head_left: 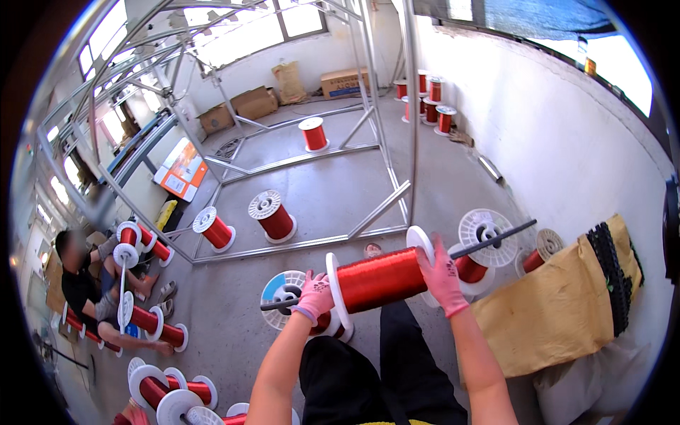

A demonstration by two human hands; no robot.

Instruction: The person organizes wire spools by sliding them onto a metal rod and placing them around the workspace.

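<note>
A large spool of red wire (379, 278) with white flanges is held up, tilted, in front of my legs. Through its core runs a dark rod (499, 237), sticking out at both ends. My left hand (316, 295), in a pink glove, is closed around the rod against the left flange. Also gloved in pink, my right hand (443, 278) grips the right flange, fingers reaching over toward the winding. Below the rod's left end stands a spool with a white and blue top (278, 292), partly hidden. Another upright spool (485, 230) stands under the rod's right end.
A metal frame (312, 253) stands ahead, with red wire spools (271, 216) in and beside it. At the left, a person (92, 283) sits among more spools. Several spools (173, 397) lie at the lower left. Brown sacking (545, 304) lies by the right wall.
</note>
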